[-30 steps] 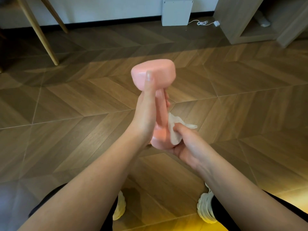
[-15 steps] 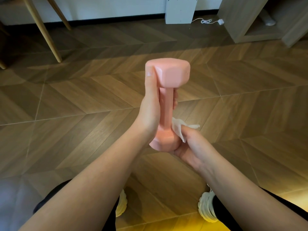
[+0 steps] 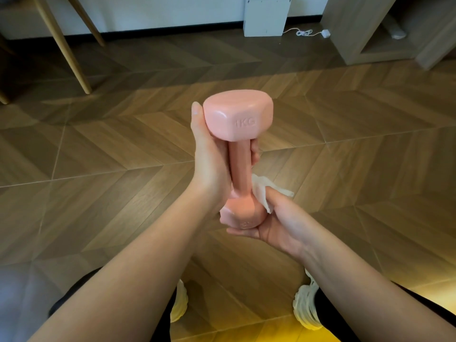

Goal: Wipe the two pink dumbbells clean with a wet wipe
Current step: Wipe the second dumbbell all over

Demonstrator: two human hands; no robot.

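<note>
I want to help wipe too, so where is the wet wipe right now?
In the head view, the wet wipe is just right of centre, pinched by the right hand against the lower end of the pink dumbbell.

1. Bare wooden floor (image 3: 98, 169) is spreading wide on both sides of the raised pink dumbbell (image 3: 238, 119).
2. Slanted wooden legs (image 3: 66, 50) are blocking the far left.
3. A white box (image 3: 265, 16), a cable (image 3: 303, 33) and a wooden cabinet (image 3: 357, 33) are lining the far wall.
4. Two shoes (image 3: 306, 309) are standing below the forearms.
</note>
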